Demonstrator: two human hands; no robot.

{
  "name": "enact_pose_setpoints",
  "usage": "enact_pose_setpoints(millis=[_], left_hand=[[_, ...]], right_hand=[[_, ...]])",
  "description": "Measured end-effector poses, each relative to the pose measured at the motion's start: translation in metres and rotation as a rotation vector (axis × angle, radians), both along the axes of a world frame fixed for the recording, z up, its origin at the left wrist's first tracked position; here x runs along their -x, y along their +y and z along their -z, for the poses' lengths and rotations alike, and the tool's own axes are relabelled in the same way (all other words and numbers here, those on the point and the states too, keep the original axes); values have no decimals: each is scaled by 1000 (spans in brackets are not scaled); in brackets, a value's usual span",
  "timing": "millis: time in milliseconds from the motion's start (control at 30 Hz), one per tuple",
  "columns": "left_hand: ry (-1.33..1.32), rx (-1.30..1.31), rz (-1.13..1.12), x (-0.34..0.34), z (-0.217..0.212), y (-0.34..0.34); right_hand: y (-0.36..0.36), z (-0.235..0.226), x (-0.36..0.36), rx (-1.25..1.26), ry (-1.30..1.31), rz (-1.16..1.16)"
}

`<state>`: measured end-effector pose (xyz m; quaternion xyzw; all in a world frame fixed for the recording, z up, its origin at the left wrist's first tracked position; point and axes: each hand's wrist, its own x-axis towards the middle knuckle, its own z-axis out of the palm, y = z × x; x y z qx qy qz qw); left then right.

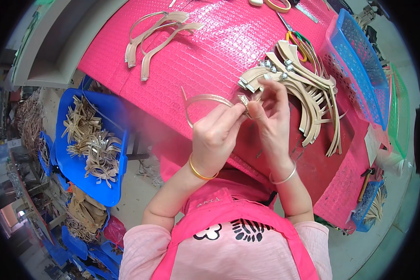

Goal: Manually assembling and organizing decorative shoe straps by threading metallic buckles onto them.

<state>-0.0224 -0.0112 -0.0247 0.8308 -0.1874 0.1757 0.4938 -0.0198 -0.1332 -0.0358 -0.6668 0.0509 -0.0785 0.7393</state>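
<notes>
My left hand pinches a thin beige strap over the near part of the table. The strap's loose end loops up and out to the left of that hand. Close beside it, my right hand has thumb and fingers closed at the strap's end, where a small glittery piece shows between the hands. The exact grip there is partly hidden by the fingers. Just beyond my right hand lies a pile of beige straps, some with silver buckles. A few finished-looking straps lie apart at the far left.
Scissors with coloured handles and a tape roll lie at the back. Blue and pink plastic baskets stand on the right. Left of the pink table cover, a blue bin holds bundles of straps. A hammer is at the right edge.
</notes>
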Motion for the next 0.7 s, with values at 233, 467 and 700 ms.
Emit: enact_pose_setpoints(millis=[233,467,700], left_hand=[[238,70,220,-19,-8,31],[140,-288,-29,-162,13,89],[-554,-568,-367,-174,14,85]], right_hand=[[-1,-5,-49,87,96,-282],[9,18,-104,394,-131,9],[-87,-7,-17,728,-37,286]])
